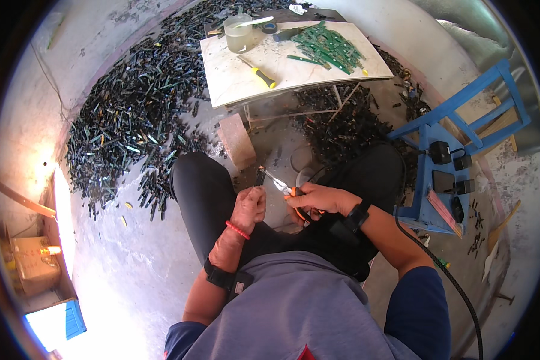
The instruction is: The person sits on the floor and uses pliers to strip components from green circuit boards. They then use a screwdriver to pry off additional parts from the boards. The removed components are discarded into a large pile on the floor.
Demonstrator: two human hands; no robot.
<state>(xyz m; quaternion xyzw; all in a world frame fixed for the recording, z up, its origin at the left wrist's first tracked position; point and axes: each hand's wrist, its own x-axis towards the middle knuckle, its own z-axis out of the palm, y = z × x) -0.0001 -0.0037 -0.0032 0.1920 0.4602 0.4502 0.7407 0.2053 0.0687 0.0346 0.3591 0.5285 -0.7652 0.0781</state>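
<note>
My right hand is closed round a pair of pliers with orange and black handles. The metal jaws point up and to the left, away from my body. Just left of them, my left hand is a fist between my knees. A short dark strip sticks up from its top, and the plier tips are close by it. At the tips is a small brownish bit, too small to make out. Whether the jaws touch the strip, I cannot tell.
Ahead stands a low white-topped table with green circuit-board strips, a screwdriver and a cloudy cup. A brick lies before it. Dark strips heap at left. A blue chair holds black adapters at right.
</note>
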